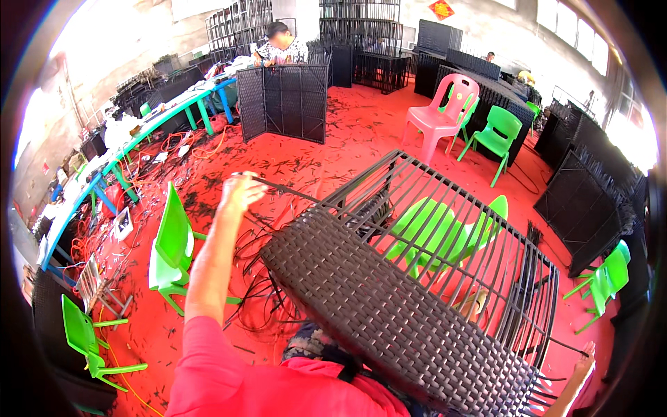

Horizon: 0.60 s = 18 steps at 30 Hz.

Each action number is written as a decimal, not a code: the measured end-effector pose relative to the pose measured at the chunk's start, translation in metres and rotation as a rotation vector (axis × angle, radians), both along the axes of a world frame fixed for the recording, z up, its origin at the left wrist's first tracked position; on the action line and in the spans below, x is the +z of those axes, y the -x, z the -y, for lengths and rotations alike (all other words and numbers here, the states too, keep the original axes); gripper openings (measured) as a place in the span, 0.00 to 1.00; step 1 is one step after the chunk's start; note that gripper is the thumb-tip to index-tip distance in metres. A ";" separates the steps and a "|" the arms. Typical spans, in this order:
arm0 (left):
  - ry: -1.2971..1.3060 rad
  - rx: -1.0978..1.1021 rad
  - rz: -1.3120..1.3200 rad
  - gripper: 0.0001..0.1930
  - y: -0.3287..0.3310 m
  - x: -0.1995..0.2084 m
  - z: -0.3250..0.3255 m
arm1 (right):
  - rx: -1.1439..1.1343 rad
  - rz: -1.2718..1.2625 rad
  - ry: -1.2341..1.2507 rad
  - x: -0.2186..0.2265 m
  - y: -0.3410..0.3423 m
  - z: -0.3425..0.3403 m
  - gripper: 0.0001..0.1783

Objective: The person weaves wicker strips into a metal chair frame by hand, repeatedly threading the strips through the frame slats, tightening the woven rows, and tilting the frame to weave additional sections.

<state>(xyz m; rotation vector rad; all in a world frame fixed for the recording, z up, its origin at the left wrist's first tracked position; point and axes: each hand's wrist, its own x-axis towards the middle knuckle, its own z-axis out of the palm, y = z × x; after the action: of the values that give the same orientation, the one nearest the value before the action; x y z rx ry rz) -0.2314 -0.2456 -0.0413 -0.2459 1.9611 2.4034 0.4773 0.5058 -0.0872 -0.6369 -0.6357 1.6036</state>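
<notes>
A half-woven furniture panel lies across in front of me, its near part a tight dark brown weave and its far part bare metal bars. At the panel's left side my left hand is raised, fingers closed on a dark rattan strip that runs to the frame. Beyond the right end, my right hand is closed on a thin dark strip coming out between the bars. Several loose strip ends dangle from the weave's left edge.
Green chairs stand left and right, and others show beneath the frame. A pink chair is farther off. A long blue-green table lines the left. Another person works behind dark woven panels. Scraps litter the red floor.
</notes>
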 end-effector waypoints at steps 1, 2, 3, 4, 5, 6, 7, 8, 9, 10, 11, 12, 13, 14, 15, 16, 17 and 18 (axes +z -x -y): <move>-0.063 -0.021 -0.041 0.14 0.013 -0.007 0.033 | 0.009 0.006 0.008 -0.001 -0.005 -0.001 0.09; -0.059 -0.028 -0.003 0.13 0.020 -0.003 0.053 | 0.014 0.012 0.019 -0.003 -0.008 -0.001 0.09; -0.015 -0.023 0.033 0.13 0.027 0.004 0.069 | 0.023 0.022 0.031 -0.004 -0.014 -0.005 0.09; -0.009 -0.034 -0.009 0.12 0.032 0.013 0.080 | 0.024 0.030 0.040 -0.007 -0.017 -0.006 0.09; -0.003 -0.043 -0.051 0.12 0.037 0.021 0.086 | 0.027 0.036 0.049 -0.010 -0.020 -0.008 0.10; -0.096 0.001 -0.145 0.12 0.045 0.028 0.087 | 0.035 0.040 0.057 -0.013 -0.020 -0.008 0.11; -0.190 0.045 -0.239 0.12 0.053 0.034 0.088 | 0.044 0.041 0.065 -0.016 -0.018 -0.009 0.12; -0.286 0.129 -0.300 0.12 0.056 0.039 0.074 | 0.046 0.047 0.071 -0.019 -0.020 -0.008 0.13; -0.418 0.165 -0.293 0.12 0.035 0.045 0.044 | 0.047 0.046 0.079 -0.021 -0.021 -0.008 0.15; -0.547 -0.203 -0.360 0.13 0.048 0.015 0.039 | 0.045 0.049 0.087 -0.023 -0.024 -0.006 0.16; -0.471 -0.187 -0.127 0.16 0.044 -0.004 0.015 | 0.050 0.052 0.092 -0.027 -0.027 -0.006 0.18; -0.110 -0.213 0.100 0.18 0.025 -0.011 -0.023 | 0.046 0.051 0.098 -0.028 -0.033 -0.003 0.19; -0.007 -0.213 0.122 0.21 0.024 -0.040 -0.039 | 0.050 0.049 0.099 -0.029 -0.032 -0.002 0.21; -0.102 -0.478 0.263 0.24 0.002 -0.039 -0.055 | 0.044 0.056 0.106 -0.030 -0.040 0.001 0.22; -0.080 -0.516 0.279 0.22 0.003 -0.052 -0.056 | 0.047 0.056 0.107 -0.029 -0.040 0.002 0.22; 0.029 -0.487 0.210 0.19 0.007 -0.060 -0.056 | 0.044 0.079 0.114 -0.027 -0.040 0.003 0.22; 0.133 -0.466 0.145 0.17 0.002 -0.058 -0.067 | 0.032 0.108 0.118 -0.023 -0.044 0.003 0.22; 0.128 -0.477 0.129 0.14 -0.012 -0.040 -0.071 | 0.028 0.113 0.118 -0.021 -0.047 0.004 0.22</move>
<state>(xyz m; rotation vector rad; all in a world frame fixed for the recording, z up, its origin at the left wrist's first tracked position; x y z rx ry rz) -0.2196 -0.1745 -0.0814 0.0609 1.8585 1.9205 0.5246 0.5016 -0.1085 -0.8133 -0.6383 1.6481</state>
